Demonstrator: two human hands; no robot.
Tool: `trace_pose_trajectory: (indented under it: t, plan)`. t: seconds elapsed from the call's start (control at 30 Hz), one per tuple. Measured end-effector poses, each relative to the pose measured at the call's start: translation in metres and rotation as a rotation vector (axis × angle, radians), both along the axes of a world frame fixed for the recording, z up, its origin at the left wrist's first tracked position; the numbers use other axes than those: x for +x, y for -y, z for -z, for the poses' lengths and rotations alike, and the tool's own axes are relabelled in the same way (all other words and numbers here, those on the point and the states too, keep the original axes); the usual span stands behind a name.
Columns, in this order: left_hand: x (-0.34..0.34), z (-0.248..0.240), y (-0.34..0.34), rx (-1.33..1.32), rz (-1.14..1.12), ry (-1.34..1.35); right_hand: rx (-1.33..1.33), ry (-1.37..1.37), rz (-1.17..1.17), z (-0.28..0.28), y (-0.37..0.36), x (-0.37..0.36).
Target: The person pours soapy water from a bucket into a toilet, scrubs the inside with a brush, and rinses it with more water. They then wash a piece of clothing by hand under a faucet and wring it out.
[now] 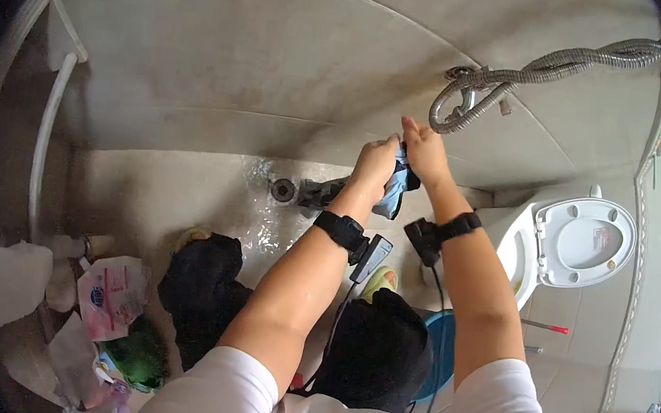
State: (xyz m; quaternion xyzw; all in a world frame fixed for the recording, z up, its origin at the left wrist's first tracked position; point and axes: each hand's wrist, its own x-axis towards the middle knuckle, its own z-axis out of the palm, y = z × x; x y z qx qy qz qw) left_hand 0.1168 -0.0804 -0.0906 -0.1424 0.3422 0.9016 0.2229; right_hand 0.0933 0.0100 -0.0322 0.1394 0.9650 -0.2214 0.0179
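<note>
A light blue and black cloth hangs bunched from my two hands, in front of the tiled wall and below the tap. My left hand is closed around one side of it. On the other side, my right hand grips it close to the left one, its thumb toward the wall. The part inside my fists is hidden. A tap with a coiled metal shower hose is just above my right hand. Below, partly behind my left wrist, a dark grey pipe-like piece lies on the wet floor.
To the right stands a white toilet with its lid raised. A blue basin is beside my right leg. Plastic packages and a green bag are piled at left. A white pipe runs up the left wall.
</note>
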Motion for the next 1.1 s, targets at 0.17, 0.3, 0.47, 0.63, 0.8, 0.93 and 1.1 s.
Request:
trace_pose_trajectory:
  t: [0.17, 0.3, 0.47, 0.63, 0.8, 0.93, 1.1]
  plan:
    - [-0.012, 0.024, 0.020, 0.028, -0.214, -0.130, 0.034, -0.092, -0.682, -0.019, 0.004, 0.035]
    - [-0.008, -0.005, 0.021, -0.045, -0.051, -0.030, 0.095, 0.054, -0.548, -0.036, -0.002, 0.047]
    - [-0.005, -0.005, 0.024, 0.001, 0.063, -0.227, -0.593, 0.154, -0.266, -0.058, -0.005, 0.043]
    - [-0.001, -0.001, 0.029, -0.367, 0.224, -0.415, -1.072, -0.029, 0.007, -0.057, -0.027, 0.035]
    - [0.004, 0.003, 0.035, 0.442, -0.042, 0.075, -0.360, -0.358, -0.260, 0.005, -0.003, 0.047]
    - [0.002, 0.040, 0.034, 0.819, 0.160, -0.114, -0.082, -0.564, -0.580, 0.009, 0.067, 0.074]
    - [0.003, 0.035, 0.018, 0.464, -0.117, 0.063, -0.064, -0.461, -0.360, 0.014, 0.055, 0.026]
